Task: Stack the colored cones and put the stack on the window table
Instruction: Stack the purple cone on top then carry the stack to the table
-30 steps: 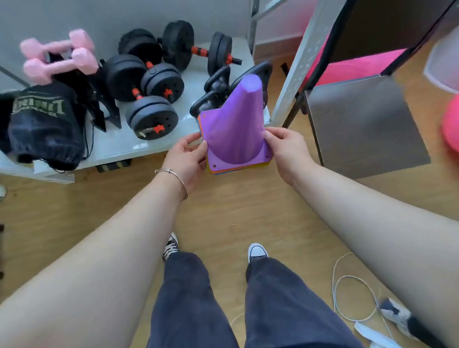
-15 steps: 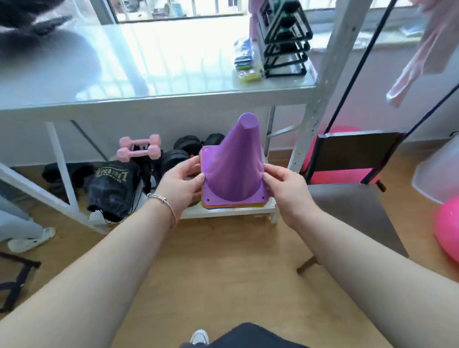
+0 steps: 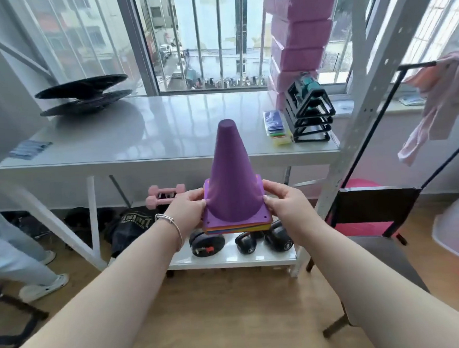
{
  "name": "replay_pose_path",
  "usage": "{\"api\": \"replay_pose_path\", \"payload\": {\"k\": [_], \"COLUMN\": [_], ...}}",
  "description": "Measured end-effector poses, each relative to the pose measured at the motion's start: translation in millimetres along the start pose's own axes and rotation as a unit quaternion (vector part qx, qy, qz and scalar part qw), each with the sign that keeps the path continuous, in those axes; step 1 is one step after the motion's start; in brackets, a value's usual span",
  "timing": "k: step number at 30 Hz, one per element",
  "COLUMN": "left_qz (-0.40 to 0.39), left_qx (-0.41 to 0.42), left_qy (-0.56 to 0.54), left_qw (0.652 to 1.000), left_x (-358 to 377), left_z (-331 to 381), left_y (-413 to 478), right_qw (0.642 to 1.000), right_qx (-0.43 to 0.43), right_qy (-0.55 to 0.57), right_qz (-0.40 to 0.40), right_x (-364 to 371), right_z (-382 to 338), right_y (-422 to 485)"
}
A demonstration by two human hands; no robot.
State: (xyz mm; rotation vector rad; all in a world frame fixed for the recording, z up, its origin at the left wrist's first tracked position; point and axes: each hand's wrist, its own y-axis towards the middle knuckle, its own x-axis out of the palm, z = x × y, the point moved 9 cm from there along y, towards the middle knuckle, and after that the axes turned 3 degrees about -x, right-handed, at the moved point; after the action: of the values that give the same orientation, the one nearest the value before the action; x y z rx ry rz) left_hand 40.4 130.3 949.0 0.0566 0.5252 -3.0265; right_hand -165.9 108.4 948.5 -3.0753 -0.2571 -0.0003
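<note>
A second ago the view looked down at the floor and the low shelf of weights; now it has lifted to take in the whole window surface (image 3: 144,131), which means the person has straightened up and faced the place where the stack belongs. The cone stack (image 3: 232,179) is complete as far as can be seen: a purple cone on top, with orange, blue and yellow base edges showing beneath it. It is held upright in the air in front of the surface's near edge, lower than the top and not touching it. The left hand (image 3: 187,209) grips the left side of the square bases, and the right hand (image 3: 283,205) grips the right side, both closed on the stack as they were before. The stacking step looks finished, so what remains is the carry and the set-down. The middle of the surface is bare; black discs (image 3: 84,95) sit toward the far left corner and a black rack (image 3: 309,114) with small packets (image 3: 276,128) toward the right end, so the centre seems the safest landing spot.
</note>
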Motion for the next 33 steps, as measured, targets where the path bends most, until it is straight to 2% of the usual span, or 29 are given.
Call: {"api": "replay_pose_path", "payload": {"k": [5,12,17,21,26,29,33], "left_qz": [0.005,-0.018,-0.055,-0.066,-0.113,-0.122,-0.084], "left_qx": [-0.006,-0.001,0.01,0.03,0.029,0.024,0.026], "left_qy": [-0.029,-0.037,-0.065,-0.065,-0.047,-0.029,-0.046], "left_qw": [1.0,0.999,0.996,0.995,0.992,0.992,0.995], "left_x": [-35.1,-69.6,-82.0,-84.4,-75.8,-68.5,-60.5], "left_z": [11.9,31.0,31.9,41.9,49.9,50.1,59.8], "left_y": [-1.5,-6.9,-2.6,5.4,23.2,37.4,64.5], "right_qw": [0.999,0.998,0.999,0.996,0.994,0.996,0.996], "right_qx": [0.014,0.018,-0.009,-0.027,-0.016,-0.015,-0.009], "right_qy": [-0.029,0.065,0.027,-0.014,-0.054,-0.045,0.005], "right_qz": [-0.008,0.006,0.041,0.089,0.09,0.079,0.084], "right_x": [32.8,74.3,89.9,90.2,87.4,83.4,68.7], "right_z": [-14.5,-31.0,-43.7,-48.8,-36.9,-34.0,-34.3], "right_y": [11.0,15.0,16.3,19.4,35.9,49.4,82.4]}}
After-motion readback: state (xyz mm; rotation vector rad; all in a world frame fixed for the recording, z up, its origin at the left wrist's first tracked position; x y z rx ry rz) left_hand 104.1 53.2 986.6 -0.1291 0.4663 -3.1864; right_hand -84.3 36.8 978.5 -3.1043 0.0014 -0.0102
